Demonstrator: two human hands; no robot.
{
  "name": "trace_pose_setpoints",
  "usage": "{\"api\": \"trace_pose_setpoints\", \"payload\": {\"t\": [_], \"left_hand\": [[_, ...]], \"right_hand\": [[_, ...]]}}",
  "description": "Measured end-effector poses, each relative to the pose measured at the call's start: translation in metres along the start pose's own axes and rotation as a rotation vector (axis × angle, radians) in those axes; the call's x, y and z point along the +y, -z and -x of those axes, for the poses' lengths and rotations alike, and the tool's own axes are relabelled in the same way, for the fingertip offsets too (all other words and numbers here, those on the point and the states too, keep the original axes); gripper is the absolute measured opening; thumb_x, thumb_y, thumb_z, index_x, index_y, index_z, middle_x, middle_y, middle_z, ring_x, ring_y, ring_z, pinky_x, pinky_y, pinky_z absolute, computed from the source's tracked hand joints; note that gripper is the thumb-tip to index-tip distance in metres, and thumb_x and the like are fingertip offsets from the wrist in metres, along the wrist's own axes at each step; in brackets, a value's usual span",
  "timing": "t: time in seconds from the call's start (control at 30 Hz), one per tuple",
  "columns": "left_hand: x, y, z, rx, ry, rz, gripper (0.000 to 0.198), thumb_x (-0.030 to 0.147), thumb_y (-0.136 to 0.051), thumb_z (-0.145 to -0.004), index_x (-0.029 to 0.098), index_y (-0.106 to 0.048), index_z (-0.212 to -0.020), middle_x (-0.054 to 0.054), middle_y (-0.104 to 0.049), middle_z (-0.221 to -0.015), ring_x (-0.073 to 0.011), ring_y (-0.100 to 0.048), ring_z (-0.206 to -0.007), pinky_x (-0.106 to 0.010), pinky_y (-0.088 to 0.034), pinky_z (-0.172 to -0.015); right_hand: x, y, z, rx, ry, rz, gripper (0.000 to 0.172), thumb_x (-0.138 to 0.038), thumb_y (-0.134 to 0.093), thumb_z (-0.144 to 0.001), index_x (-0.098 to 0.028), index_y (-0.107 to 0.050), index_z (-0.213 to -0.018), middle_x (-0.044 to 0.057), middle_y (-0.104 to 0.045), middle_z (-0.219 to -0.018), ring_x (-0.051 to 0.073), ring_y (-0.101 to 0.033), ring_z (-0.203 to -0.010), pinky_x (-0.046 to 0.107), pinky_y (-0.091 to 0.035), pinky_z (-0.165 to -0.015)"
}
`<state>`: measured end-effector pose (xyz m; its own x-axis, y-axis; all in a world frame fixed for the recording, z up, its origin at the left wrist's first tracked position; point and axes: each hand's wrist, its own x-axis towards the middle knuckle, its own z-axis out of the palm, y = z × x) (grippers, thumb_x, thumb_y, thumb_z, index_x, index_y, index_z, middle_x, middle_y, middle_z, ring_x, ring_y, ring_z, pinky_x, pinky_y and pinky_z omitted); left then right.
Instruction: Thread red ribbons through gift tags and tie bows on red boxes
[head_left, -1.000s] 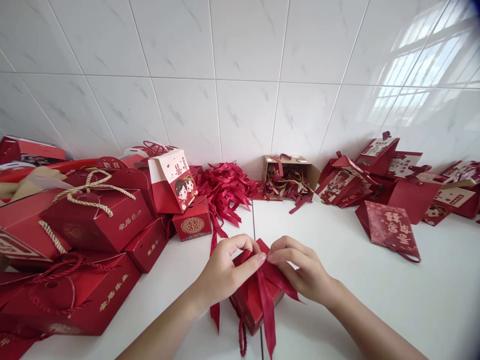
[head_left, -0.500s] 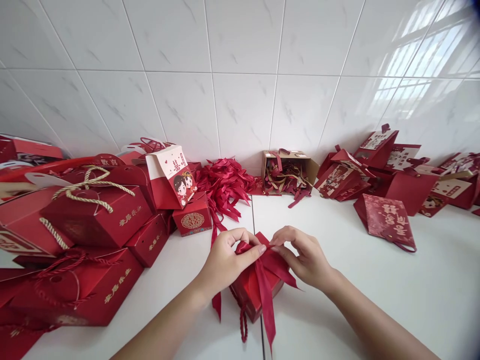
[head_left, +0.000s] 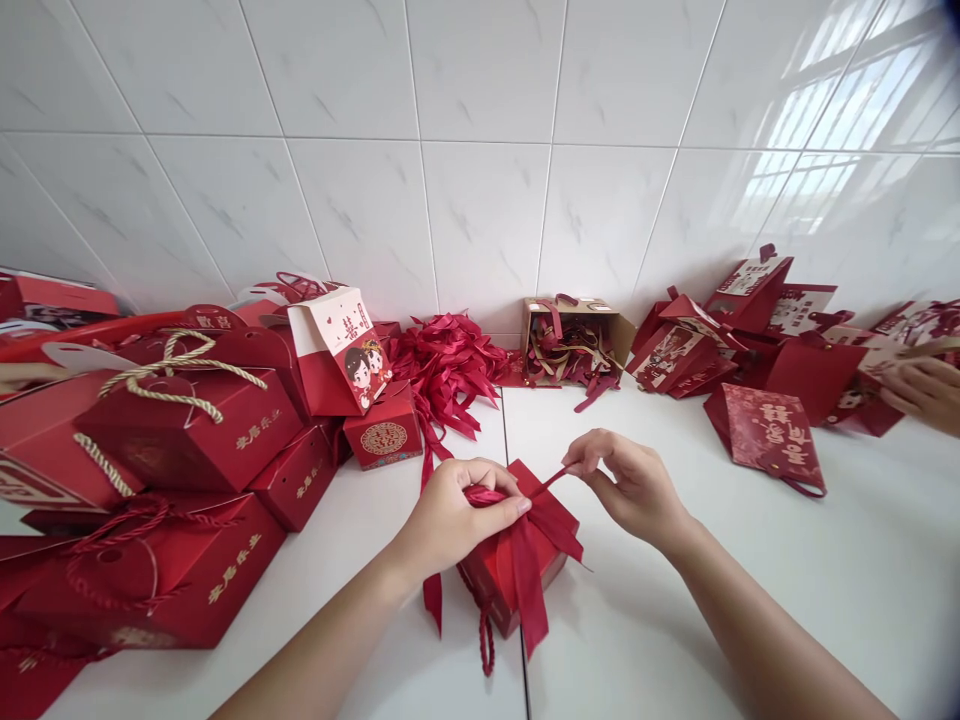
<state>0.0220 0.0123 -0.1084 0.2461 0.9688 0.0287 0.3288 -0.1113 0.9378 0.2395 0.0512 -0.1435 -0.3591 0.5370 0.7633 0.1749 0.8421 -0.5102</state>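
Observation:
A red gift box (head_left: 501,572) rests on the white table in front of me, with a wide red ribbon (head_left: 531,580) across its top. My left hand (head_left: 469,505) pinches the gathered loops of that ribbon against the box, its thumb pressed on the knot area. Up and to the right, my right hand (head_left: 626,485) grips a strand of the same ribbon between thumb and fingers, and the strand is stretched taut. Loose ribbon tails hang over the front and right side. A twisted red cord handle (head_left: 487,640) dangles at the box's lower edge.
Red boxes (head_left: 187,425) are stacked on the left. A heap of red ribbons (head_left: 450,370) lies by the tiled wall, beside an open carton (head_left: 577,345) of ribbon pieces. Several triangular boxes (head_left: 772,440) stand right; another person's hand (head_left: 926,390) touches one at the edge.
My right hand has moved up and right, drawing a ribbon strand away from the box. My left hand stays on the loops. Another person's hand has appeared at the right edge.

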Motion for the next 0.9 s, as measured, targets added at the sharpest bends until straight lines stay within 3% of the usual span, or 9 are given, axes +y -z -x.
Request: {"api": "trace_pose_setpoints", "payload": {"t": [0.13, 0.23, 0.37, 0.47, 0.57, 0.73, 0.9], "left_hand": [[-0.001, 0.001, 0.000, -0.004, 0.002, 0.006, 0.016, 0.031, -0.070, -0.074, 0.017, -0.066, -0.068, -0.003, -0.069, -0.083, -0.0163, -0.061, -0.077, -0.028, -0.046, -0.075], [-0.003, 0.002, 0.000, 0.006, 0.010, 0.013, 0.017, 0.033, -0.069, -0.075, 0.017, -0.066, -0.070, -0.003, -0.067, -0.079, -0.0157, -0.059, -0.074, -0.028, -0.046, -0.072], [-0.004, 0.002, -0.001, 0.017, 0.013, 0.016, 0.019, 0.034, -0.069, -0.075, 0.017, -0.064, -0.069, -0.003, -0.066, -0.076, -0.0152, -0.057, -0.072, -0.027, -0.045, -0.070], [-0.005, 0.002, -0.001, 0.009, 0.008, 0.017, 0.018, 0.034, -0.069, -0.076, 0.017, -0.064, -0.070, -0.003, -0.066, -0.077, -0.0157, -0.058, -0.074, -0.027, -0.045, -0.070], [-0.006, 0.002, -0.001, 0.007, -0.002, 0.013, 0.017, 0.033, -0.069, -0.076, 0.017, -0.064, -0.071, -0.002, -0.066, -0.076, -0.0153, -0.057, -0.074, -0.027, -0.044, -0.070], [-0.005, -0.001, 0.001, 0.010, -0.032, 0.006, 0.017, 0.031, -0.069, -0.076, 0.017, -0.063, -0.069, -0.001, -0.065, -0.077, -0.0141, -0.056, -0.072, -0.027, -0.043, -0.070], [-0.007, -0.003, 0.000, 0.030, -0.070, 0.020, 0.037, 0.035, -0.070, -0.076, 0.018, -0.045, -0.056, -0.002, -0.066, -0.077, -0.0145, -0.057, -0.072, -0.027, -0.043, -0.070]], "right_hand": [[0.001, 0.000, -0.001, -0.007, -0.015, -0.004, 0.014, -0.010, -0.051, -0.092, -0.023, -0.051, -0.086, 0.003, -0.064, -0.082, 0.015, -0.063, -0.075, 0.028, -0.053, -0.064], [0.000, 0.004, -0.002, -0.047, -0.077, 0.008, 0.006, -0.019, -0.055, -0.093, -0.022, -0.057, -0.097, 0.006, -0.065, -0.088, 0.017, -0.062, -0.082, 0.032, -0.053, -0.073], [-0.001, 0.013, -0.003, -0.135, -0.199, 0.007, 0.026, -0.026, -0.058, -0.091, -0.023, -0.058, -0.117, 0.007, -0.068, -0.099, 0.020, -0.062, -0.092, 0.037, -0.050, -0.084], [-0.002, 0.014, -0.003, -0.193, -0.226, -0.017, 0.029, -0.025, -0.058, -0.089, -0.022, -0.059, -0.118, 0.008, -0.069, -0.102, 0.020, -0.063, -0.093, 0.036, -0.051, -0.083], [-0.003, 0.006, -0.003, -0.154, -0.231, 0.000, 0.022, -0.025, -0.057, -0.088, -0.020, -0.063, -0.109, 0.008, -0.071, -0.101, 0.018, -0.064, -0.087, 0.033, -0.052, -0.077], [-0.010, -0.013, -0.006, -0.042, -0.309, 0.045, 0.010, -0.019, -0.055, -0.083, -0.018, -0.064, -0.086, 0.004, -0.071, -0.079, 0.014, -0.060, -0.066, 0.026, -0.049, -0.063], [-0.010, -0.027, -0.004, 0.043, -0.359, 0.112, 0.021, -0.021, -0.053, -0.084, -0.017, -0.058, -0.064, -0.002, -0.054, -0.055, 0.009, -0.042, -0.050, 0.021, -0.036, -0.048]]}}
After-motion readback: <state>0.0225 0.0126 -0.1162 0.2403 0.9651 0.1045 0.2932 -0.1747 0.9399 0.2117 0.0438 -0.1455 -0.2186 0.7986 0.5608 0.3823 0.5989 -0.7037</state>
